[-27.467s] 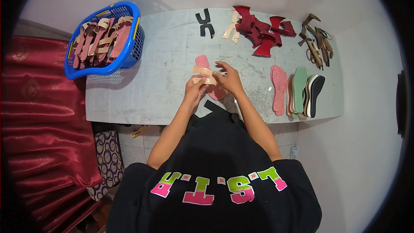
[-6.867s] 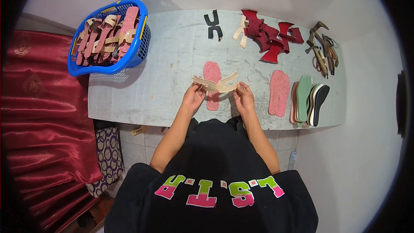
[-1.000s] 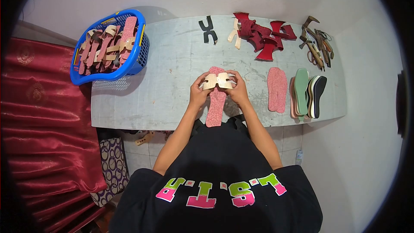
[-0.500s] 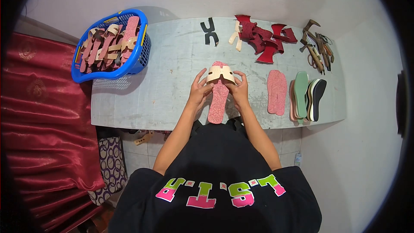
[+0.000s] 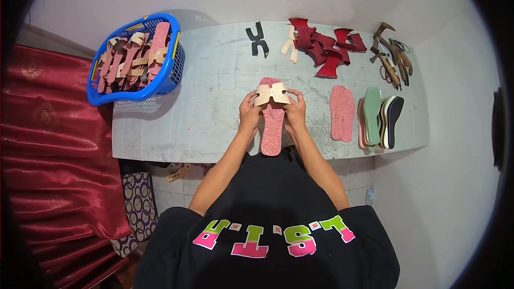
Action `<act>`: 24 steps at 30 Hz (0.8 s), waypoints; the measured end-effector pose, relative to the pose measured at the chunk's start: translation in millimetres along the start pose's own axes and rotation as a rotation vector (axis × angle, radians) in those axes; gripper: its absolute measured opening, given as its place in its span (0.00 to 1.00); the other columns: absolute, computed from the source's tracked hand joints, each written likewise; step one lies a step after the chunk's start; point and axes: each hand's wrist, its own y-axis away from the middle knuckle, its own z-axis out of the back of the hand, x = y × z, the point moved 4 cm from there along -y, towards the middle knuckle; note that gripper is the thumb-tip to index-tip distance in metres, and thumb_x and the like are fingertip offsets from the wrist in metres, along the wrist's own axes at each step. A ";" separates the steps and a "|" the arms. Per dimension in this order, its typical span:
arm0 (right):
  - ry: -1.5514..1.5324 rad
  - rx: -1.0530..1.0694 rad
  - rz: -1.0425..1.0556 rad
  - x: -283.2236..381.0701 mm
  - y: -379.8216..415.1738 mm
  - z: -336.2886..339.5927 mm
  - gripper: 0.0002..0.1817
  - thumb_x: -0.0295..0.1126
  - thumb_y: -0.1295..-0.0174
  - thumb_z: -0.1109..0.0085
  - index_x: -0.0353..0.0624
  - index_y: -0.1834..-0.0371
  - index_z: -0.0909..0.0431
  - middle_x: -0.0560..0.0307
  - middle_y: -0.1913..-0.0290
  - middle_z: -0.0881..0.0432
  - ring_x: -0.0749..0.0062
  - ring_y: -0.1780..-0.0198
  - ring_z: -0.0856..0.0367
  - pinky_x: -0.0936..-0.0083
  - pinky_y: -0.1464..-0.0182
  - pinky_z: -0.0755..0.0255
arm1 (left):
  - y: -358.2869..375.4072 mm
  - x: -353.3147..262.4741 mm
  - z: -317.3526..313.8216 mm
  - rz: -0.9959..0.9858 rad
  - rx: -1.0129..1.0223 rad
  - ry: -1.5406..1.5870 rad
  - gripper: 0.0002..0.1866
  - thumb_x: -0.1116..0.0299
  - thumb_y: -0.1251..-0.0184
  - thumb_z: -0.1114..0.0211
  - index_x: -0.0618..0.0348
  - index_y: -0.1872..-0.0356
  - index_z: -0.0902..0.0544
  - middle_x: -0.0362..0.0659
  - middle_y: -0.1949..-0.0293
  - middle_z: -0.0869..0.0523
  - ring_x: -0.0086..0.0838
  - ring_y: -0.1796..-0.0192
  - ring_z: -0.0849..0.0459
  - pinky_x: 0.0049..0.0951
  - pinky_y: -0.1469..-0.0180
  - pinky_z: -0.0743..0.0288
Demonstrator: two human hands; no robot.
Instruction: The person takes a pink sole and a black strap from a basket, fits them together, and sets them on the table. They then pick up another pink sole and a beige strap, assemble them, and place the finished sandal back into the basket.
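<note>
A sandal lies in front of me, made up of a pink patterned insole (image 5: 272, 134) and a cream textured strap (image 5: 272, 94) that arches over its front part. My left hand (image 5: 249, 112) grips the sandal from the left, fingers around the strap's side and the insole edge. On the opposite side my right hand (image 5: 295, 111) holds it the same way, its thumb near the strap's lower edge. The fingertips beneath the insole are hidden. The heel end of the insole points toward my body.
A blue basket (image 5: 172, 69) full of pink sandals stands at the left. Black straps (image 5: 257, 40), a cream strap piece (image 5: 289, 45) and red straps (image 5: 327, 64) lie at the back. Rightward are pink insoles (image 5: 341, 113), coloured soles (image 5: 371, 115) and hand tools (image 5: 393, 56).
The sandal has straightened slightly, its heel end shifting a little right and toward me. Both hands keep hold of it and have moved only slightly. The view has shifted slightly.
</note>
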 end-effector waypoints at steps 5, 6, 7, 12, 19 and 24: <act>0.148 0.006 0.046 6.8 2.5 -8.7 0.30 0.08 0.45 0.46 0.36 0.37 0.36 0.43 0.50 0.16 0.67 0.53 0.14 0.77 0.52 0.19 | 2.1 -7.4 -2.0 -0.014 -0.028 0.024 0.27 0.85 0.35 0.41 0.64 0.34 0.31 0.44 0.50 0.15 0.23 0.51 0.16 0.22 0.52 0.21; 0.150 0.009 0.044 8.0 3.8 -11.5 0.30 0.08 0.45 0.46 0.36 0.37 0.36 0.43 0.50 0.16 0.67 0.53 0.14 0.77 0.52 0.19 | 1.2 -8.8 -1.5 -0.026 -0.019 0.037 0.27 0.84 0.35 0.40 0.63 0.33 0.31 0.44 0.50 0.15 0.23 0.50 0.17 0.22 0.51 0.22; 0.128 0.023 0.045 8.7 5.8 -15.1 0.31 0.08 0.45 0.45 0.36 0.36 0.36 0.43 0.50 0.16 0.67 0.52 0.14 0.77 0.52 0.19 | 0.1 -9.1 -0.9 -0.029 -0.023 0.038 0.27 0.84 0.35 0.40 0.63 0.33 0.31 0.44 0.50 0.15 0.23 0.50 0.17 0.22 0.51 0.22; 0.110 0.043 0.038 4.2 5.5 -16.3 0.33 0.09 0.45 0.44 0.36 0.34 0.37 0.44 0.49 0.16 0.67 0.50 0.15 0.77 0.50 0.19 | -6.7 -5.5 0.6 -0.066 0.033 0.058 0.18 0.80 0.30 0.41 0.70 0.40 0.24 0.47 0.48 0.16 0.27 0.47 0.17 0.25 0.44 0.23; 0.139 0.025 0.029 -1.2 2.3 -8.8 0.31 0.07 0.47 0.46 0.35 0.38 0.33 0.46 0.51 0.15 0.68 0.52 0.15 0.77 0.50 0.20 | -9.0 3.1 11.3 -0.083 -0.057 -0.151 0.14 0.80 0.31 0.41 0.71 0.45 0.20 0.46 0.53 0.14 0.24 0.52 0.16 0.23 0.49 0.23; 0.139 -0.001 0.025 -9.7 0.4 -6.6 0.31 0.05 0.50 0.46 0.35 0.40 0.31 0.48 0.55 0.15 0.70 0.56 0.15 0.78 0.53 0.20 | -2.2 -4.5 7.3 -0.118 -0.070 -0.236 0.16 0.83 0.33 0.42 0.70 0.45 0.20 0.44 0.55 0.13 0.22 0.58 0.16 0.22 0.53 0.23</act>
